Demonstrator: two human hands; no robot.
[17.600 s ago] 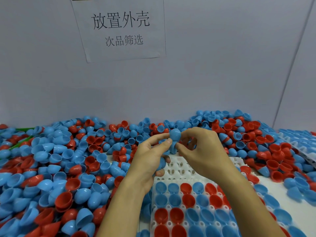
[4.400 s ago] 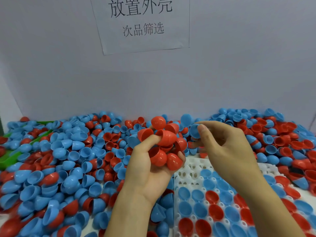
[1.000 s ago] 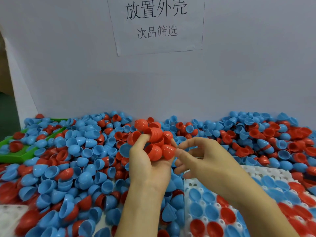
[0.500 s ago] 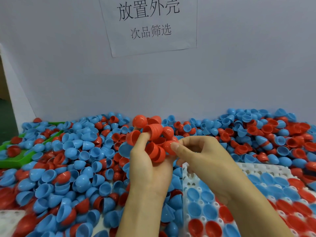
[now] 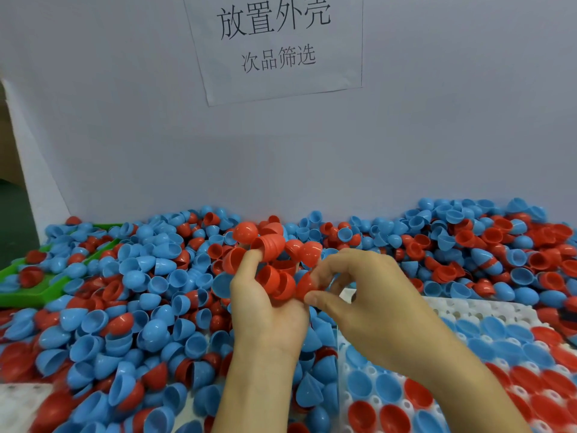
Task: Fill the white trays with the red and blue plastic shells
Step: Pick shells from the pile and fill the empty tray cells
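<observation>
My left hand [image 5: 265, 310] grips a bunch of several red shells [image 5: 271, 248] held up above the pile. My right hand [image 5: 368, 295] is beside it, its thumb and fingers pinching one red shell [image 5: 307, 284] at the bunch's right edge. Below my right arm lies a white tray [image 5: 468, 310]; many of its cups hold red and blue shells [image 5: 387, 389], while its far rows show bare cups. A deep pile of loose red and blue shells [image 5: 140, 295] covers the table on the left and along the back.
A grey wall with a paper sign [image 5: 274, 42] stands right behind the pile. A green tray [image 5: 22, 295] sits at the far left, partly buried. The corner of another white tray [image 5: 15, 398] shows at the bottom left.
My right hand has closed its thumb and fingers on one red shell at the right edge of the bunch. My left hand keeps holding the bunch in about the same place.
</observation>
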